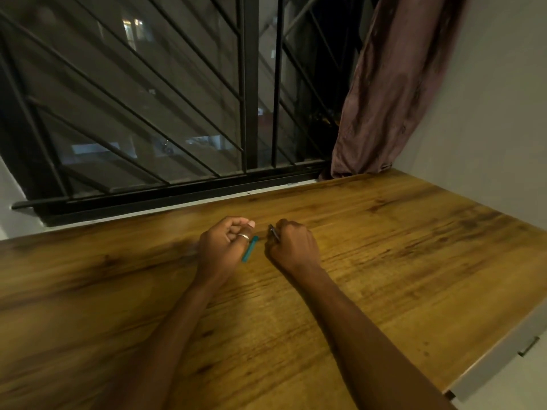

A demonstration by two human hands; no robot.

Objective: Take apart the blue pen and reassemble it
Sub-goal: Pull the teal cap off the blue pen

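Where the left hand (220, 247) curls, the blue barrel (250, 249) lies just beside.

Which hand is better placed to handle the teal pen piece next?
Left, probably. The teal piece sits against the left hand, while the right hand grips a thin dark pen part. Whether the left grips it is unclear.
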